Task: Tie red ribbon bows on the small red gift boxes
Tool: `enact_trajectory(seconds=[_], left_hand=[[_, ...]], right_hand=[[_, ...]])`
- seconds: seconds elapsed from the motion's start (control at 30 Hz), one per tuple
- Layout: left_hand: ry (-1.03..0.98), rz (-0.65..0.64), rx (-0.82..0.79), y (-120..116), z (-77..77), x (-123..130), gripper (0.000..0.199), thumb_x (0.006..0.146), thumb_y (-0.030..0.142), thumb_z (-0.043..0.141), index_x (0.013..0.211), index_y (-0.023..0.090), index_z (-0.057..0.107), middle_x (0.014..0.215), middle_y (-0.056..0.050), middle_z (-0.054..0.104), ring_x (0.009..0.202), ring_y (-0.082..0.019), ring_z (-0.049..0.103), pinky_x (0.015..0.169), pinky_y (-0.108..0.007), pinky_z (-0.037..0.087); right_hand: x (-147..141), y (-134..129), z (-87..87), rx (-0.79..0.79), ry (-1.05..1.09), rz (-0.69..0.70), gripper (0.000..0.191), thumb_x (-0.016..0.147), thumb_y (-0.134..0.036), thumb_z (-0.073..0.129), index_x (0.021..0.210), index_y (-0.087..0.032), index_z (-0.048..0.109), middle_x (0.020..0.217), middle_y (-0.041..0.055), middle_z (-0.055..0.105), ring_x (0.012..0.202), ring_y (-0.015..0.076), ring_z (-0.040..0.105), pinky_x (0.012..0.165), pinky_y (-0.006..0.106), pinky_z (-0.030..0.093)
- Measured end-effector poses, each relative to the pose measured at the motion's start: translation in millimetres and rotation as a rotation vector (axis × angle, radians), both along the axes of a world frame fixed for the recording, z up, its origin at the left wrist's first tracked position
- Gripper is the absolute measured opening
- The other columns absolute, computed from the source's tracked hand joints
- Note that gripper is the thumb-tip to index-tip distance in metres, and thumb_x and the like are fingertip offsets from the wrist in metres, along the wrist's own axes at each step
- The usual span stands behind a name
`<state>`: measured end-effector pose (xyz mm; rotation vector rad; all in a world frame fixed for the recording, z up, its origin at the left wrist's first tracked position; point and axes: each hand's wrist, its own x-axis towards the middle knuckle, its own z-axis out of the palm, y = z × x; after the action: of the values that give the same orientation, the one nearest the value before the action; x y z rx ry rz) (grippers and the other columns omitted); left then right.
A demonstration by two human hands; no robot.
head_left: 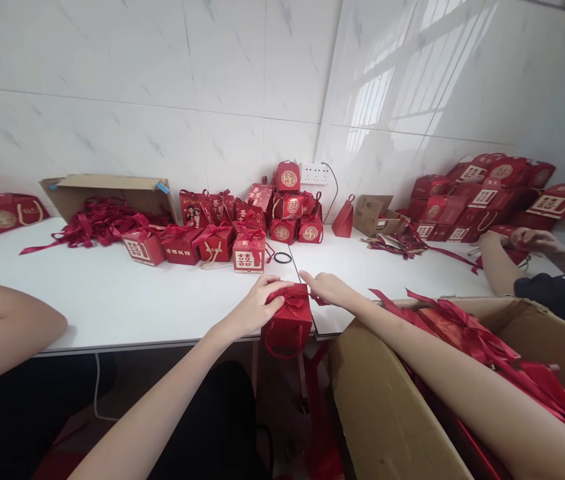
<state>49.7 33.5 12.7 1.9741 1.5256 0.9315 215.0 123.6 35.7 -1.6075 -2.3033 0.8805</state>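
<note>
A red gift box (287, 323) with a ribbon bow on top and a rope handle hanging down its front stands at the table's front edge. My left hand (261, 303) rests on its top left, fingers closed around the bow. On the right side of the box my right hand (328, 289) has its fingers curled on a ribbon end, with the thumb or a finger pointing up and left. Just behind the box, a black ring (282, 257) lies on the white table (197, 293).
Finished-looking red boxes (249, 253) stand along the back. An open carton (382, 400) with red ribboned boxes is under my right arm. Another carton (112, 181) holds ribbons at left. Another person's arm rests at far left; a person's hands (532, 239) work at right.
</note>
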Motion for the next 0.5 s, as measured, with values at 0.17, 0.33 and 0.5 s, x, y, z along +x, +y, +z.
enact_trajectory(seconds=[0.17,0.33,0.5], left_hand=[[-0.005,0.016,-0.030,-1,1.1,0,0.037,0.084,0.027,0.039,0.119,0.024,0.053,0.124,-0.006,0.040,0.122,-0.018,0.038,0.110,-0.033,0.024],[-0.019,0.022,-0.030,-1,1.4,1,0.036,0.084,0.025,0.040,0.117,0.024,0.053,0.123,-0.005,0.040,0.121,-0.017,0.039,0.109,-0.032,0.025],[-0.014,-0.010,0.011,-2,1.8,0,0.035,0.083,0.023,0.040,0.117,0.023,0.051,0.119,-0.006,0.043,0.119,-0.016,0.040,0.108,-0.032,0.026]], right_hand=[[6,8,-3.1,-0.476,0.240,0.029,0.060,0.080,-0.067,0.029,0.056,-0.015,0.047,0.063,0.0043,0.055,0.053,0.0123,0.053,0.050,0.025,0.040],[19,15,-0.5,-0.700,0.311,0.304,0.042,0.070,-0.053,0.059,0.059,-0.013,0.053,0.058,-0.0004,0.051,0.054,0.0094,0.050,0.052,0.023,0.039],[23,17,0.8,-0.590,0.477,0.290,0.033,0.064,-0.042,0.069,0.062,-0.013,0.053,0.060,-0.0013,0.052,0.055,0.0073,0.047,0.055,0.022,0.039]])
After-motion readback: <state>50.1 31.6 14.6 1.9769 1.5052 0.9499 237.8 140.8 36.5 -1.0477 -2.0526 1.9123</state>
